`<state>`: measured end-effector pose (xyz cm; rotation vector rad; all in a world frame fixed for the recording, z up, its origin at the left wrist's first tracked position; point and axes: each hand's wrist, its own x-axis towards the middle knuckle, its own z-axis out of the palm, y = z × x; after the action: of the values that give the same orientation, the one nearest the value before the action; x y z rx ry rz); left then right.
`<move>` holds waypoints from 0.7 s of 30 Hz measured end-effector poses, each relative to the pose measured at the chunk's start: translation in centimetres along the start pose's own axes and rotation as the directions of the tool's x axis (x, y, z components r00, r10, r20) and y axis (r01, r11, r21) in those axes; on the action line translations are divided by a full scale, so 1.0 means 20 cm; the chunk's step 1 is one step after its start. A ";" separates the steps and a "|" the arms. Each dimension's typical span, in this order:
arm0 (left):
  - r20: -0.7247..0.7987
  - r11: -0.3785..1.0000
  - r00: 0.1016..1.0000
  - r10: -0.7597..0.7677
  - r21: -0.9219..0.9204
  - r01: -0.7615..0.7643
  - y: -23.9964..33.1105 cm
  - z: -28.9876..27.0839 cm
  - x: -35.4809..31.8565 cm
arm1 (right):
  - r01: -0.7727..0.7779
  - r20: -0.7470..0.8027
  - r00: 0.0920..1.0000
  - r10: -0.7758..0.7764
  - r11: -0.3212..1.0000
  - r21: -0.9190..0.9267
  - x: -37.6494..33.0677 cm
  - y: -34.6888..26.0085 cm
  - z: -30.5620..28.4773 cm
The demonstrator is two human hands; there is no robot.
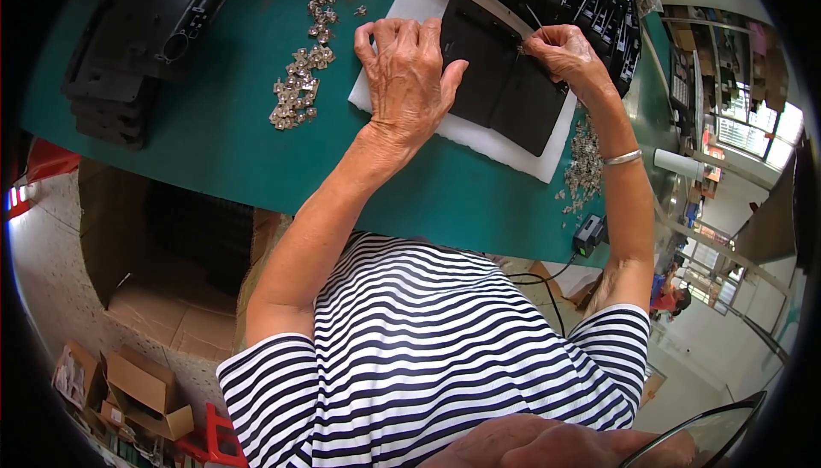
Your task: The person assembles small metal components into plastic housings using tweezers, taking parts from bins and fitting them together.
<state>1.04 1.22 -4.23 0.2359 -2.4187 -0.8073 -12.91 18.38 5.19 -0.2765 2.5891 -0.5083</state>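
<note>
A flat black plastic panel (492,83) lies tilted on a white foam sheet (539,166) on the green table. My left hand (404,74) rests at the panel's left edge, partly over the foam. Its thumb is spread and its fingers are slightly bent, with nothing visible in them. At the panel's far right edge my right hand (564,53) is closed in a pinch. A thin, dark, rod-like tool (534,16) sticks up from those fingers; its lower end and whatever it touches are hidden by the fingertips.
Small metal clips (295,91) run in a line left of the foam, with more small metal parts (584,160) to its right. Black panels (111,83) are stacked at far left; black plastic parts (590,6) crowd the far right. A small black device (588,235) sits by the near edge.
</note>
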 end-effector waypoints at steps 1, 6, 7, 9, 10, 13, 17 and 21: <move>-0.004 1.000 1.000 0.003 -0.002 -0.003 0.00 0.00 0.00 | 0.025 0.012 1.000 -0.026 0.999 0.030 0.01 0.03 0.00; 0.008 1.000 1.000 -0.002 -0.004 0.002 0.01 -0.01 0.00 | 0.038 0.068 0.997 -0.039 0.999 0.018 0.03 0.05 -0.01; 0.005 1.000 1.000 -0.001 -0.010 0.001 0.01 -0.01 0.00 | 0.049 0.093 0.994 -0.050 0.999 0.013 0.04 0.05 -0.01; 0.001 1.000 1.000 -0.001 -0.016 0.001 0.01 -0.01 0.01 | 0.039 0.092 0.995 -0.038 0.999 -0.008 0.04 0.04 0.00; 0.006 1.000 1.000 -0.002 -0.011 0.002 0.01 -0.01 0.01 | 0.028 0.090 0.996 -0.026 0.999 -0.027 0.04 0.04 0.00; 0.008 1.000 1.000 -0.005 -0.008 0.005 0.01 -0.01 0.01 | 0.025 0.105 0.994 -0.021 0.999 -0.044 0.04 0.03 0.00; 0.014 1.000 1.000 -0.007 -0.013 0.008 0.01 -0.01 0.01 | 0.021 0.051 0.999 -0.016 0.996 -0.092 0.04 0.00 0.00; 0.005 1.000 1.000 -0.007 -0.018 0.007 0.01 -0.01 0.01 | 0.010 0.060 0.998 -0.004 0.995 -0.100 0.05 0.01 -0.02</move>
<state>1.09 1.21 -3.85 0.2360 -2.4152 -0.8339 -14.11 18.43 4.99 -0.3293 2.5601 -0.3676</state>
